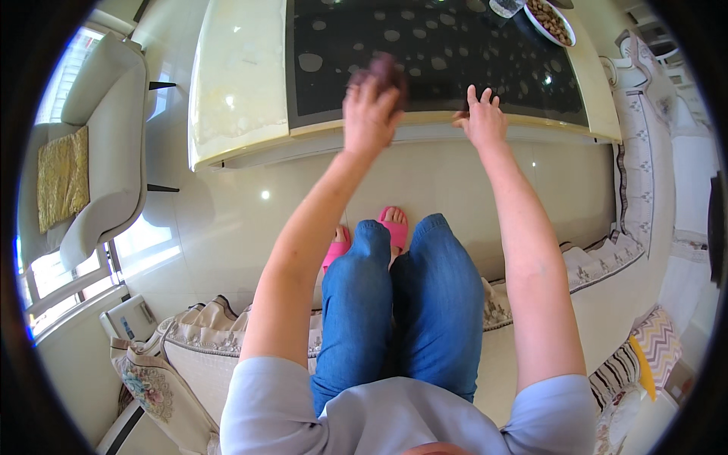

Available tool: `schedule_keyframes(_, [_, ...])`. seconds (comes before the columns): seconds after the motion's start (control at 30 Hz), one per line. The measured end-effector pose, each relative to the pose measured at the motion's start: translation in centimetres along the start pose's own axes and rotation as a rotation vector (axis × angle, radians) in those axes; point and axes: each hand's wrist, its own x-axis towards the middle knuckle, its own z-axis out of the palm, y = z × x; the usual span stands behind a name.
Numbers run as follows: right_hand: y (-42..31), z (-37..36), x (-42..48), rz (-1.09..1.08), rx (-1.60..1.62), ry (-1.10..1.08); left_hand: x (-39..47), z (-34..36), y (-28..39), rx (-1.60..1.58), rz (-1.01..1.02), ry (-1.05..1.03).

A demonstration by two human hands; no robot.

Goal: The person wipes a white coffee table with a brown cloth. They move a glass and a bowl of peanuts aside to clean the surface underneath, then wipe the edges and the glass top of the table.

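Observation:
My left hand (pixel 369 116) is over the near edge of a low coffee table with a glossy black, pale-spotted top (pixel 318 94). Its fingers are blurred by motion. A dark reddish-brown smear (pixel 392 74) shows just beyond them; I cannot tell whether it is a reflection or something held. My right hand (pixel 486 119) hovers at the same edge, farther right. Nothing shows in it, and its fingers are spread. At the table's far right stand a white bowl of brown, nut-like pieces (pixel 549 23) and a clear container (pixel 506 7), partly cut off by the frame.
Beneath me is a cream sofa (pixel 597 307) with lace-trimmed covers. Several cushions (pixel 657 347) lie at its right end. A grey armchair (pixel 116 125) with a gold cushion (pixel 62 176) stands left. My feet, in pink slippers (pixel 396 232), rest on the shiny tiled floor (pixel 227 227).

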Motion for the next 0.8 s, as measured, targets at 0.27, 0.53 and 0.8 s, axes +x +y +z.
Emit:
schedule_keyframes(0.27, [1.1, -0.1, -0.1, -0.026, -0.035, 0.017, 2.6, -4.4, -13.0, 0.223, -0.095, 0.11])
schedule_keyframes(0.53, [1.6, 0.1, 0.2, -0.13, -0.156, 0.073, 9.0, 2.3, -11.1, 0.184, -0.247, 0.188])
schedule_keyframes(0.8, [8.0, -3.8, 5.4, -0.13, 0.185, 0.142, 11.2, 8.2, 5.3, -0.201, 0.291, -0.294])
